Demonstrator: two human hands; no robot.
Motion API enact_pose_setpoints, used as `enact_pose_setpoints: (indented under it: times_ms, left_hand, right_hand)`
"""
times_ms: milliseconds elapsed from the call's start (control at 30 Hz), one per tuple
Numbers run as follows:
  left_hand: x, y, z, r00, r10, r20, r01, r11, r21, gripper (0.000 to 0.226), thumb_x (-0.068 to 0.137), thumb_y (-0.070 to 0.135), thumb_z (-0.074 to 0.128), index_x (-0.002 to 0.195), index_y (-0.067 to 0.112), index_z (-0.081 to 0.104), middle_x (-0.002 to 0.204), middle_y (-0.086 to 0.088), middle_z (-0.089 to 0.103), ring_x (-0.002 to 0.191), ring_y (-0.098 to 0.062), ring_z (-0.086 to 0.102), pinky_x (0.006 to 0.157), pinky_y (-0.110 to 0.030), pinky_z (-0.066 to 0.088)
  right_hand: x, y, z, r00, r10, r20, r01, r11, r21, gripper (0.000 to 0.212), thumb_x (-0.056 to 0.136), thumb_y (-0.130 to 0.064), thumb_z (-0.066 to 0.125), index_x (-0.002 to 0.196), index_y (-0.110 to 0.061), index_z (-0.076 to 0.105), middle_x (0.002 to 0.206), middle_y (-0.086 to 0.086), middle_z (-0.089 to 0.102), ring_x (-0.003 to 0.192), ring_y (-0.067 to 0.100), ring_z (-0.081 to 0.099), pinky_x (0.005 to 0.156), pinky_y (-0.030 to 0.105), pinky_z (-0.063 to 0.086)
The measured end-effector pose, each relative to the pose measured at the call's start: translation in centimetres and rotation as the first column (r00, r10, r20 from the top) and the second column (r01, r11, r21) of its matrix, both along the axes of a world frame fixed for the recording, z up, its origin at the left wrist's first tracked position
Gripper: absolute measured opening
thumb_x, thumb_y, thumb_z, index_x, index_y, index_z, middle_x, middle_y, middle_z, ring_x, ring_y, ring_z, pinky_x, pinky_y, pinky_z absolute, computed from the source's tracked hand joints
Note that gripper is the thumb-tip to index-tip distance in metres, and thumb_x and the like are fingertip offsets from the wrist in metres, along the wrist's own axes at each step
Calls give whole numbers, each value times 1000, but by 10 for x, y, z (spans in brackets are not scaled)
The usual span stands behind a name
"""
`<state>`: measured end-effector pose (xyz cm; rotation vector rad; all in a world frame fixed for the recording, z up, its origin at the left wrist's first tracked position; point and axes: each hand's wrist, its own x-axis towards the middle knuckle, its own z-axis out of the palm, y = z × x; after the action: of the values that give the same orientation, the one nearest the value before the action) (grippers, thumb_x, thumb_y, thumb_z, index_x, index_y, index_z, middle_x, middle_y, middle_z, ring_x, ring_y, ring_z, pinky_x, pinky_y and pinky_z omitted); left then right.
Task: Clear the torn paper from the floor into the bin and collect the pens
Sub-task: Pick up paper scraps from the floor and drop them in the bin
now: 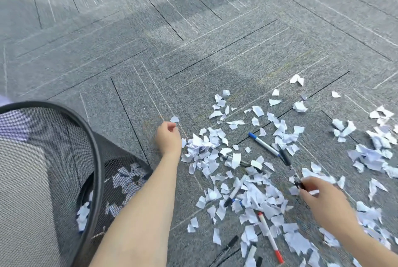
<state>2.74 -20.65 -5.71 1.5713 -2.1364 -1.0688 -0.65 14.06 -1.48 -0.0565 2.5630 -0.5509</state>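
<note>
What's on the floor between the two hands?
In the head view, torn paper scraps and a few pens, one a black-capped pen, lie between the left hand and right hand.

We saw our left hand (168, 137) by white torn paper scraps (247, 193) on grey carpet floor (193, 40), our right hand (323, 200) pinching a black pen (287, 160).

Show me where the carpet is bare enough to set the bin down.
Bare carpet lies beyond the left hand and beyond the paper scraps. A narrow bare strip runs between the bin and the scraps. Right of the left hand it is crowded: scraps cover pens up to the right hand.
</note>
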Motion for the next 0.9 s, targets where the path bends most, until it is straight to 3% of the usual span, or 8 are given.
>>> enact_pose_setpoints:
  times_ms: [100, 200, 267, 467, 633, 700, 800, 900]
  left_hand:
    - [-6, 27, 2, 972, -236, -7, 234, 969, -77, 15, 90, 17, 51, 99, 15, 62, 105, -2, 62, 91, -14, 53, 74, -22, 43]
    - [-23, 10, -6, 963, -219, 158, 244, 956, -162, 31, 89, 23, 52, 119, 23, 57, 132, 0, 46, 123, -21, 38, 105, -41, 26]
    - [-29, -6, -8, 951, -200, 235, 228, 969, -98, 41, 89, 12, 48, 129, 24, 50, 138, -3, 38, 128, -25, 31, 109, -45, 21]
    - [-10, -6, -9, 968, -220, 123, 233, 967, -101, 20, 91, 1, 43, 101, 9, 59, 113, -8, 52, 105, -22, 48, 85, -28, 39]
    - [18, 33, 5, 961, -275, 5, 275, 959, -61, 16, 90, 7, 49, 94, 15, 62, 99, 0, 63, 86, -12, 54, 69, -20, 42]
    - [26, 47, 3, 963, -266, -48, 261, 961, -90, 13, 88, 12, 52, 90, 19, 63, 100, 3, 60, 94, -13, 52, 85, -33, 44]
    - [32, 56, -7, 974, -223, 45, 225, 972, -59, 28, 86, 35, 48, 107, 22, 61, 132, 2, 47, 128, -20, 33, 113, -50, 11]
    - [27, 65, -13, 912, -393, 119, 401, 915, -44, 72, 77, 67, 29, 139, 30, 34, 152, 6, 24, 142, -18, 12, 110, -49, -11]
  right_hand:
    - [2, 5, -1, 999, -40, 1, 40, 999, -13, 15, 88, -20, 57, 102, -24, 60, 96, -6, 63, 76, 18, 58, 62, 34, 48]
    - [4, 10, -2, 995, -104, -9, 103, 993, -50, 25, 89, -18, 53, 114, -16, 56, 110, 1, 58, 82, 19, 56, 71, 38, 49]
    - [6, 11, -2, 993, -116, -5, 116, 991, -64, 31, 90, -20, 51, 121, -14, 51, 118, 3, 54, 85, 17, 56, 72, 36, 48]
    - [22, 9, -10, 985, -159, 69, 166, 979, -116, 32, 89, -23, 53, 120, -17, 49, 102, 4, 51, 71, 16, 52, 64, 30, 42]
    - [35, 0, -13, 996, -90, -7, 90, 996, 29, 51, 84, -28, 60, 131, -17, 41, 128, 6, 47, 111, 24, 46, 89, 40, 40]
    - [32, 3, -12, 997, -74, 9, 74, 997, 26, 51, 85, -28, 59, 131, -19, 41, 131, 6, 45, 114, 24, 46, 91, 41, 40]
    - [27, 11, -10, 998, -37, 51, 39, 999, -31, 47, 86, -24, 59, 130, -17, 43, 129, 7, 46, 112, 24, 48, 95, 40, 39]
    - [28, 17, -8, 998, -5, 61, 9, 998, -56, 47, 87, -23, 58, 131, -17, 42, 128, 7, 46, 114, 23, 47, 99, 39, 38]
